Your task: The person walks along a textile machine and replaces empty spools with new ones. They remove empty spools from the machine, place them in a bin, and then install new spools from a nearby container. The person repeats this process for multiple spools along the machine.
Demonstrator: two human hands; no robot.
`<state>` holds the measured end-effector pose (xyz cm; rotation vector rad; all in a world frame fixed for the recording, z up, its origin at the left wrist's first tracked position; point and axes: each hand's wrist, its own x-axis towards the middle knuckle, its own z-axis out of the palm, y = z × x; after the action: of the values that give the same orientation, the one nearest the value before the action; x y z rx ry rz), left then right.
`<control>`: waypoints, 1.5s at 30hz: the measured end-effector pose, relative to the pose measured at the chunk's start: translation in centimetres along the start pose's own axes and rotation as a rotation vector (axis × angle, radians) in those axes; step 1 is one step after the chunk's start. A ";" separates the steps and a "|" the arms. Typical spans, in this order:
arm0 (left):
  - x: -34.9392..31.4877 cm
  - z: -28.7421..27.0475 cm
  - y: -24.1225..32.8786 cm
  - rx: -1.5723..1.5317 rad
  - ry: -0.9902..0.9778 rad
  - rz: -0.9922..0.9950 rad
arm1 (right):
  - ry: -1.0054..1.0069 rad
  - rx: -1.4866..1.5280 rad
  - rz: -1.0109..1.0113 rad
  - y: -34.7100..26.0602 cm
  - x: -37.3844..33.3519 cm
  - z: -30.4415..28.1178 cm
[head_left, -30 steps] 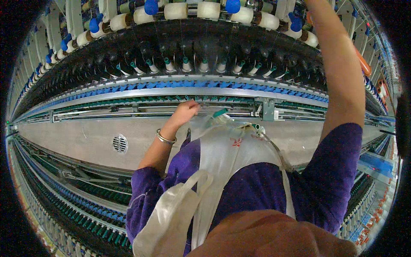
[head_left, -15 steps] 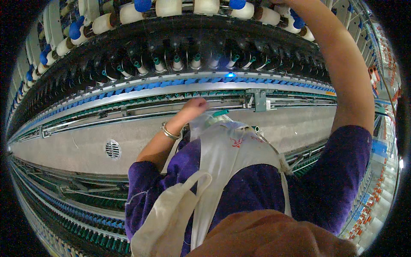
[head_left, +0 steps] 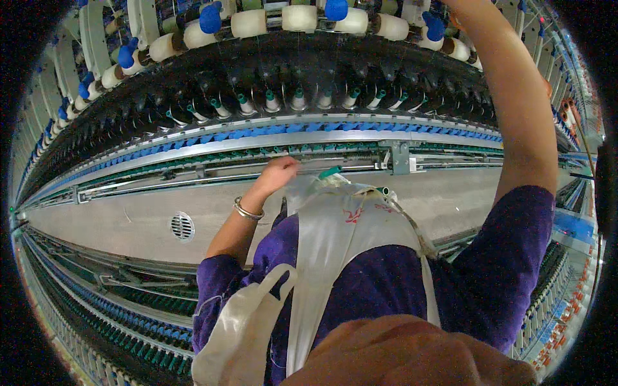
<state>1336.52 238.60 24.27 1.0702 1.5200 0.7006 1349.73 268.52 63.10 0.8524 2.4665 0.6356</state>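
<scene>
My left hand (head_left: 281,172) is held low in front of the spinning frame's lower rail (head_left: 322,157), its fingers curled together; whatever may be between them is too small to see. A metal bangle (head_left: 248,210) circles that wrist. My right arm reaches up to the white rollers (head_left: 299,18) at the top, where my right hand (head_left: 458,8) is mostly cut off by the upper edge, its fingers hidden. Below the rollers stands a row of green-topped bobbins (head_left: 298,99). From the pouch of my pale apron (head_left: 322,225) sticks a green tube (head_left: 330,172).
Blue knobs (head_left: 210,19) sit among the rollers. A blue strip (head_left: 302,128) runs along the frame under the bobbins. The grey floor (head_left: 138,225) has a round drain grate (head_left: 183,226). Another machine with green bobbins (head_left: 145,350) stands behind me at lower left.
The view has shifted slightly, moving the machine and drain rightward in the picture. My left hand sits a little lower and further left; my right arm stays raised.
</scene>
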 end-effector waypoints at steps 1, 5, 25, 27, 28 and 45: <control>-0.1 -0.3 0.6 0.037 0.002 0.014 | -0.029 0.069 0.066 0.2 -0.8 -0.4; -0.2 -0.4 3.6 0.082 0.111 0.066 | 0.322 0.558 -0.016 0.9 -5.7 2.5; 19.7 12.8 14.1 0.085 0.694 0.367 | 0.192 1.180 0.375 -21.3 -18.0 39.3; 18.7 11.7 16.8 0.011 0.726 0.482 | 0.245 1.225 0.369 -20.4 -18.1 37.1; 17.9 11.0 18.5 0.000 0.743 0.644 | 0.198 1.252 0.408 -19.9 -18.1 35.8; 5.4 5.0 18.3 0.366 -0.221 0.456 | 0.649 2.481 0.806 -18.3 -12.6 23.1</control>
<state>1346.08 250.55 36.68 1.7469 1.2474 0.5931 1363.06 253.66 38.02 2.3345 1.8065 -2.9885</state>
